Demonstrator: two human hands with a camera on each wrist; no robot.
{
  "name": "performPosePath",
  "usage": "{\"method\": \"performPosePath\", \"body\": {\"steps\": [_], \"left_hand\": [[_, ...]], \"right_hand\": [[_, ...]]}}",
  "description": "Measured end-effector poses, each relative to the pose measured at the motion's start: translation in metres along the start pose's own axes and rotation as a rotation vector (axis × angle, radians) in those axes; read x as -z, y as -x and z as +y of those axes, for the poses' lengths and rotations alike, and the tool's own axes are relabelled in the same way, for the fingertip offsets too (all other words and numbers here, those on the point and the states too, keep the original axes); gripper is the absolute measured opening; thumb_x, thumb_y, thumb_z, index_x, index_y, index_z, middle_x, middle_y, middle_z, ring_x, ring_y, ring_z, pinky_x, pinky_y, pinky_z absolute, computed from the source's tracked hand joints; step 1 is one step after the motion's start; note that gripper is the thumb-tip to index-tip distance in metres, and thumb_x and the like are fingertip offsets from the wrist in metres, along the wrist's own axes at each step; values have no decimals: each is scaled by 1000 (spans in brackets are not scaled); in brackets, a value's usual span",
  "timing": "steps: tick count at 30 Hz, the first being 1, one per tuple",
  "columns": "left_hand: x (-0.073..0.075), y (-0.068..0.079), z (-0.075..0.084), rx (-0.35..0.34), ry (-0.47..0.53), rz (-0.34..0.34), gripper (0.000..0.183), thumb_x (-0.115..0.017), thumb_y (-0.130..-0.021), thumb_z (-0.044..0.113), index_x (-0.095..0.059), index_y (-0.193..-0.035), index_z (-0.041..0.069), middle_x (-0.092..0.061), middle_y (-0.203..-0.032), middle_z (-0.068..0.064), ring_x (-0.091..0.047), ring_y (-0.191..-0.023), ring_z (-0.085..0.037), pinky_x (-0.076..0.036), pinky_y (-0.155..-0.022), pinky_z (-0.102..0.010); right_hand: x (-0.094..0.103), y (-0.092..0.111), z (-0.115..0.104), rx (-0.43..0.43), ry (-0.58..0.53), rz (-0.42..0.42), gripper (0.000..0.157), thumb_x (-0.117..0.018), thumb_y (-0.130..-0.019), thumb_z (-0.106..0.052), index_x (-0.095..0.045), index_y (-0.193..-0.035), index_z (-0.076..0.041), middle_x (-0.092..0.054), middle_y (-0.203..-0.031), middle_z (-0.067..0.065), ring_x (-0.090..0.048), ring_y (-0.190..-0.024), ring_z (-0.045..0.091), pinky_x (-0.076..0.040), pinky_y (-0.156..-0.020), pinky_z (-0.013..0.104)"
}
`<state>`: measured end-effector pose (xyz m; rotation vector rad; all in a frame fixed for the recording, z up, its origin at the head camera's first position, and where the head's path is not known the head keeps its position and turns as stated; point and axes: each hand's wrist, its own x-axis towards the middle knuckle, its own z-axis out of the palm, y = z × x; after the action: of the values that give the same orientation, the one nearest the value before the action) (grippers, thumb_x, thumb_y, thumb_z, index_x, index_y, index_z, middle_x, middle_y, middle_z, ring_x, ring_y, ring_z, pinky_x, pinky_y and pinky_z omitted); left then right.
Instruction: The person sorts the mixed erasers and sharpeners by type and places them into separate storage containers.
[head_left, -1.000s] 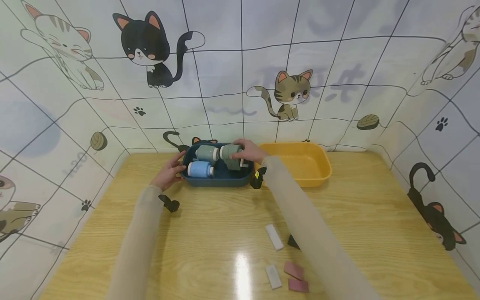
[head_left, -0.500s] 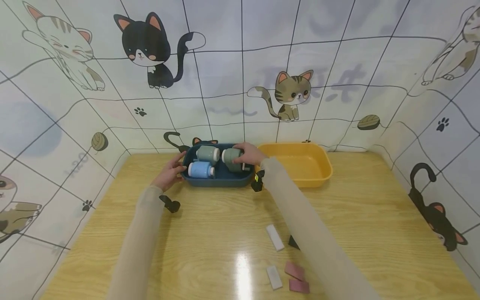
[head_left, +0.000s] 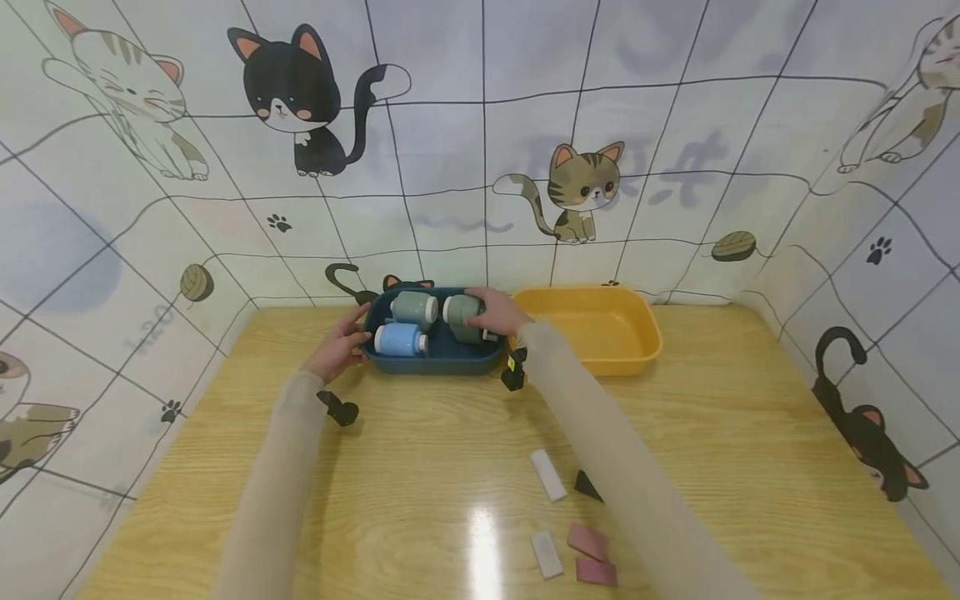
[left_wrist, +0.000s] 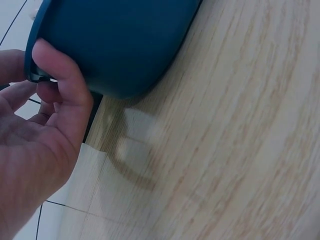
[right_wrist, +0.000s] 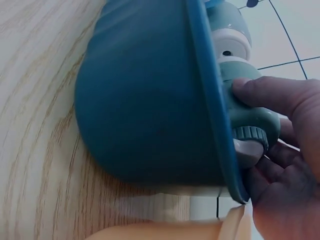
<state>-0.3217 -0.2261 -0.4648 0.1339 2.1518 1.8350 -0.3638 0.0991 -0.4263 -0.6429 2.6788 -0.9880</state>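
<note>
My left hand (head_left: 336,350) grips the left end of a dark blue plastic bin (head_left: 442,365); in the left wrist view the thumb and fingers pinch its rim (left_wrist: 33,60). Inside the bin's right half, my right hand (head_left: 498,312) holds a grey-green bottle (head_left: 463,320). In the right wrist view this bottle (right_wrist: 250,117) shows a ribbed collar and pale nozzle, with the thumb on its body and the other fingers partly hidden behind it. A second grey-green bottle (head_left: 412,308) and a light blue bottle (head_left: 402,339) lie in the left half.
A yellow bin (head_left: 637,362) stands right beside the blue one, against the cat-patterned backdrop (head_left: 450,167). Nearer on the wooden table (head_left: 405,500) lie white blocks (head_left: 548,475), pink pieces (head_left: 596,572) and a black piece (head_left: 587,485) partly under the right forearm.
The right hand has lowered slightly with the grey-green bottle, which now sits deeper in the blue bin. The left hand stays on the rim.
</note>
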Motion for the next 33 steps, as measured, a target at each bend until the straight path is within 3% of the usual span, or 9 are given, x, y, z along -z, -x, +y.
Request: {"method": "performPosePath", "body": {"steps": [11, 20, 27, 33], "left_hand": [[0, -1, -1, -17, 4, -3, 62, -41, -101, 4, -18, -156, 21, -38, -125, -20, -50, -86, -20, -46, -68, -31], [0, 1, -3, -11, 27, -14, 61, -38, -103, 3, -14, -157, 19, -38, -119, -17, -50, -84, -15, -45, -68, -31], [-2, 5, 10, -8, 57, -27, 62, -38, -102, -1, -12, -156, 13, -39, -114, -15, -50, -80, -15, -45, -69, -34], [0, 2, 3, -12, 27, -27, 62, -40, -102, 3, -13, -157, 18, -39, -119, -17, -50, -86, -15, -46, -69, -33]], "right_hand": [[0, 7, 2, 58, 44, 40, 64, -69, -87, -13, -43, -143, 1, -45, -141, 19, -45, -124, 33, -37, -101, 41], [5, 30, 4, 116, -12, 69, 60, -68, -88, -12, -45, -142, 1, -42, -140, 21, -42, -126, 35, -35, -103, 44], [12, 47, 3, 151, 8, 96, 53, -68, -88, -9, -49, -137, 1, -45, -137, 20, -42, -125, 34, -33, -104, 44], [15, 58, 8, 148, 6, 93, 53, -67, -88, -11, -49, -137, 2, -44, -139, 20, -40, -128, 35, -32, -105, 46]]}}
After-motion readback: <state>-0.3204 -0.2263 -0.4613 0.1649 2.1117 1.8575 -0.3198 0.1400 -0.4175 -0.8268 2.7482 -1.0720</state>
